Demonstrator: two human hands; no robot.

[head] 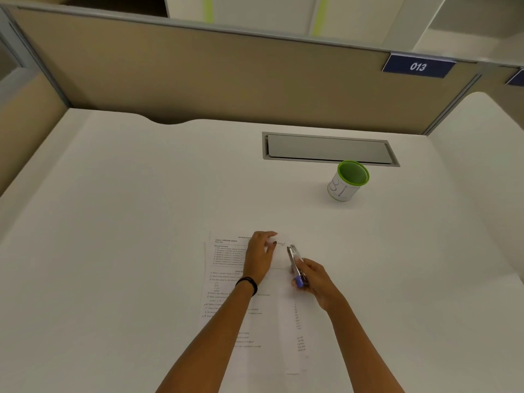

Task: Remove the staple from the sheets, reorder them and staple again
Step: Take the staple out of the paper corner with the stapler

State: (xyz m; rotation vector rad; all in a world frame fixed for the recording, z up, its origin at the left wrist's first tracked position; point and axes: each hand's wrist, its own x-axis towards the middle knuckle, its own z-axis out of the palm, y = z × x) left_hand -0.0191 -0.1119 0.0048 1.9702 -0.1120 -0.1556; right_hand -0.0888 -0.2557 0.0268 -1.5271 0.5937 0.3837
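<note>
Sheets of white printed paper lie flat on the desk under both my forearms, their top edge just beyond my left fingertips. My left hand rests on their upper part, fingers curled. It looks to pinch the top right corner between thumb and finger, though that corner is pale and blurred. My right hand grips a small silver metal stapler with a blue rear end, whose nose points away from me. The nose sits just beside my left fingertips, at that same corner.

I cannot see any staple, so I cannot tell whether the old one is out. The pages seem to sit a little out of line, one pale strip showing under my right wrist. From that I judge they may be loose and the stapler is coming in to fasten them. It could equally be the start, working at the old staple. Either way, the fastening itself does not look done.

Beyond my right hand, well apart, stands a white cup with a green rim. Behind it is a grey rectangular cable hatch set in the white desk.
</note>
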